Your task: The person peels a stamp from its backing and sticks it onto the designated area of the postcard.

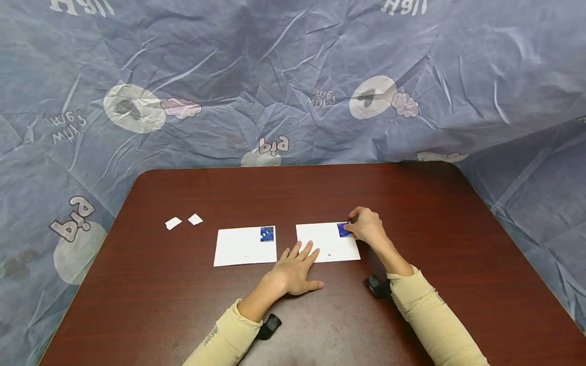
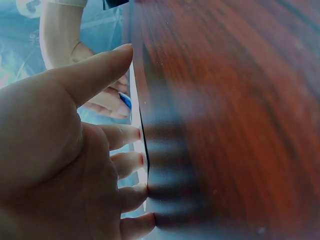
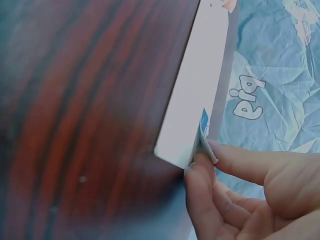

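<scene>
A white envelope (image 1: 320, 239) lies in front of me on the table. At its upper right corner is a blue postage stamp (image 1: 343, 230), which my right hand (image 1: 368, 226) pinches between thumb and fingers. In the right wrist view that stamp (image 3: 204, 135) bends up from the paper at the edge I hold. My left hand (image 1: 295, 272) lies spread, its fingertips on the envelope's lower left part and its thumb stretched out over the table. To the left lies a second white envelope (image 1: 242, 249) with a blue stamp (image 1: 267, 234) flat at its upper right corner.
Two small white paper pieces (image 1: 173, 223) lie on the left of the dark wooden table (image 1: 412, 203). Behind the table's far edge hangs a crumpled blue-grey patterned sheet (image 1: 274, 91). Each wrist carries a black device (image 1: 269, 326) under the sleeve's end.
</scene>
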`<action>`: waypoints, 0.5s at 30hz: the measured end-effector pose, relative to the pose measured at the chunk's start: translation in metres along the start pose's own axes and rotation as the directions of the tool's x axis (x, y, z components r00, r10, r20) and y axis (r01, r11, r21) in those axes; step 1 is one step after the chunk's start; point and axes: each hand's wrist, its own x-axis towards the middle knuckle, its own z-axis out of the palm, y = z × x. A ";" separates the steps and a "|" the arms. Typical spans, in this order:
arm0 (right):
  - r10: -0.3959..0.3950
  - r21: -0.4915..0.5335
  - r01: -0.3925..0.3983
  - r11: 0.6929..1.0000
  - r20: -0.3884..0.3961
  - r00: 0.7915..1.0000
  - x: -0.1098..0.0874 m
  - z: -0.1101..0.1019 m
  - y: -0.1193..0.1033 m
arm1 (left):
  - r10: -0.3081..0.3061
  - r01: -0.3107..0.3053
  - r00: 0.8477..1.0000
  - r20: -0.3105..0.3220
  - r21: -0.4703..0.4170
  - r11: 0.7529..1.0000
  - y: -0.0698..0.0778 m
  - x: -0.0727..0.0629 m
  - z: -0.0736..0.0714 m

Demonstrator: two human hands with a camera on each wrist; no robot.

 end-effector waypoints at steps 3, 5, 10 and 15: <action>0.018 -0.080 -0.018 0.997 -0.005 1.000 -0.001 -0.001 -0.003 | 0.002 -0.002 1.000 0.003 -0.003 1.000 0.000 0.000 0.000; 0.026 -0.135 -0.027 0.991 -0.011 1.000 -0.001 -0.002 -0.004 | 0.002 -0.002 1.000 0.004 -0.001 1.000 0.000 0.000 0.000; 0.035 -0.216 -0.037 0.976 -0.014 0.999 -0.002 -0.004 -0.004 | -0.002 0.002 1.000 0.008 0.003 1.000 -0.001 0.001 0.000; 0.026 -0.248 -0.028 0.968 -0.012 1.000 -0.004 -0.003 -0.001 | -0.003 0.003 1.000 0.014 -0.002 1.000 -0.001 0.001 0.001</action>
